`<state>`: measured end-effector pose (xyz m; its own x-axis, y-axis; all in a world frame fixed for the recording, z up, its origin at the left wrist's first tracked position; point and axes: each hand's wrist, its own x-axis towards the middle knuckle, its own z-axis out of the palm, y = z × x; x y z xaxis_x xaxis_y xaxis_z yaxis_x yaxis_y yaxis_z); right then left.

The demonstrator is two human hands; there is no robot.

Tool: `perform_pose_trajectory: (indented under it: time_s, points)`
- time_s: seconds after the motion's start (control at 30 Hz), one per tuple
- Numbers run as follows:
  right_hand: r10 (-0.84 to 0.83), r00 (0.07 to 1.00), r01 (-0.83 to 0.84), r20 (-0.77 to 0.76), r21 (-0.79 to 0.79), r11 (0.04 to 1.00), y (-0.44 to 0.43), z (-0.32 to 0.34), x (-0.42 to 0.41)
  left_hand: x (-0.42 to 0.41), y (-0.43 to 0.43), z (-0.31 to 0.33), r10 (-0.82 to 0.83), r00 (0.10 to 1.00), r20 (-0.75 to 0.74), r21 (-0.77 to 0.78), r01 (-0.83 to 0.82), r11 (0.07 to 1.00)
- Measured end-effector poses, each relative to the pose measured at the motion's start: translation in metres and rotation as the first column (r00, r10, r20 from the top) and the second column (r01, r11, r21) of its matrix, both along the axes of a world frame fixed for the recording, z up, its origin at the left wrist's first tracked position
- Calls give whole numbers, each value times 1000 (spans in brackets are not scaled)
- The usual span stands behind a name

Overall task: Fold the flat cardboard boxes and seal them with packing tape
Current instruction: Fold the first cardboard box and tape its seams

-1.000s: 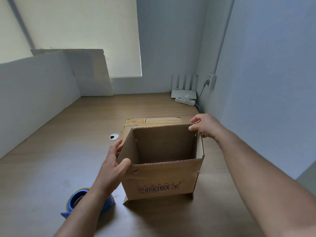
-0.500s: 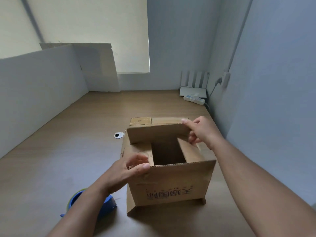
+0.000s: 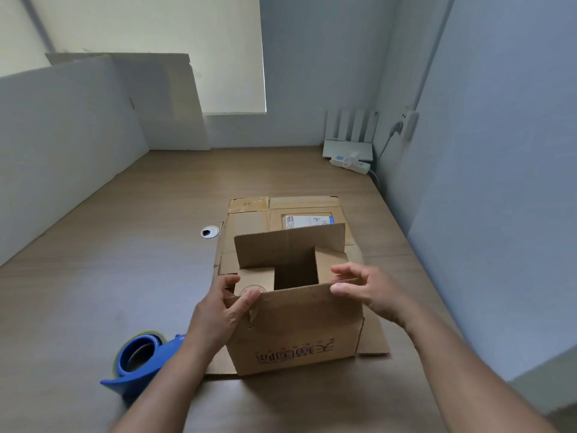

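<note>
Two hands: one at each near corner of the box (image 3: 296, 332), at its open top.
Risk: the side flaps (image 3: 256, 279) lie folded inward, but nothing holds them down. If the near flap (image 3: 296, 296) is pushed over crooked, I think a side flap can spring up and the seam will not meet for taping.
Second risk: the box stands on flat cardboard (image 3: 249, 226), so a hard push may make it slide.
Left hand (image 3: 224, 310): it grips the near left corner, thumb on the outside of the near flap, fingers curled over the edge onto the left side flap. The forearm comes up from low left.
Right hand (image 3: 368, 292): fingers loosely curved and apart, thumb at the edge of the near flap. Whether it really pinches the flap, I cannot tell.
Far flap (image 3: 287, 248): raised, leaning a little inward.
Box place: middle of the table (image 3: 125, 260), upright, the printed side towards the person.
Tape (image 3: 140, 360): blue dispenser on the table, near the left forearm, not touched.
</note>
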<state>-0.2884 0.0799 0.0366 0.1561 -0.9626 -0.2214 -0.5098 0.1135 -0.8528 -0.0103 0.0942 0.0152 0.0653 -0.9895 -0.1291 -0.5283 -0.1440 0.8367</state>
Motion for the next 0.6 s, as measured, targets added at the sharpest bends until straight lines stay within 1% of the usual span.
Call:
perform_pose_trajectory:
  time_s: [0.13, 0.2, 0.27, 0.3, 0.33, 0.4, 0.47, 0.57, 0.6]
  points:
    - [-69, 994, 68, -84, -13, 998, 3, -6, -4, -2, -4, -2, -61, 994, -92, 40, 65, 997]
    - [-118, 982, 116, -148, -23, 993, 0, -12, 1, -3, -4, -7, -54, 997, -50, 27, 56, 998]
    - [-146, 952, 132, -269, -70, 989, -2, -21, 7, -4, -6, -17, 4, 1000, 22, -5, -4, 1000]
    - [-150, 928, 125, -341, -96, 988, -2, -23, 10, -6, -6, -20, 21, 999, 33, 16, -21, 1000]
    - [-164, 902, 126, -400, -121, 985, -2, -25, 12, -7, -6, -23, 25, 1000, 12, 53, -26, 998]
    - [-215, 865, 160, -454, -158, 974, -4, -23, 13, -11, -5, -23, 28, 998, -65, 137, -18, 990]
    - [-262, 866, 185, -426, -214, 959, -10, -17, 11, -12, -7, -24, 11, 996, -87, 154, 2, 988]
    - [-307, 912, 224, -271, -296, 928, -26, -8, 14, -13, -5, -25, 9, 995, -97, 155, 6, 988]
    - [-305, 917, 220, -257, -312, 924, -31, -6, 15, -14, -4, -26, 17, 995, -102, 156, -1, 988]
